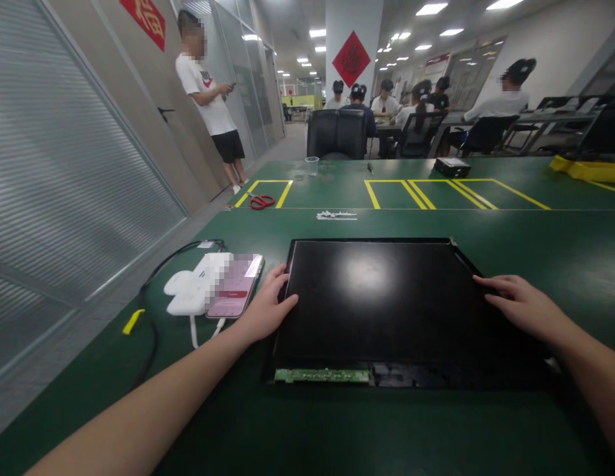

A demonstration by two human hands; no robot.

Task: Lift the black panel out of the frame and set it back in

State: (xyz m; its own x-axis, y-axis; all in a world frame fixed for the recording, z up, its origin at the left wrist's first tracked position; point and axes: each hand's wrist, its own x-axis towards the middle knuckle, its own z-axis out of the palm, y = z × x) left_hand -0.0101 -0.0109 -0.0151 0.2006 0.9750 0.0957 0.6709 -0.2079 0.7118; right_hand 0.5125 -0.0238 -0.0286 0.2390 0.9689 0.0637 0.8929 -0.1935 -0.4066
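Observation:
A black display panel (pixel 367 304) lies flat on the green table, glossy and reflecting a ceiling light. Along its near edge runs a narrow green circuit board (pixel 322 375). My left hand (pixel 270 304) grips the panel's left edge, thumb on top and fingers along the side. At the opposite edge, my right hand (pixel 523 304) holds the panel between thumb and fingers; part of that edge is hidden beneath the hand. Left of my left hand are a phone (pixel 235 287) with a pink screen and a white charger (pixel 188 301) with white cables.
Red-handled scissors (pixel 262 201), white scraps (pixel 336 215), a clear plastic cup (pixel 312 166) and a black box (pixel 452 167) lie farther back on the table (pixel 411 225). A black cable (pixel 153 330) curves at left. One person (pixel 208 86) stands at left; several sit behind.

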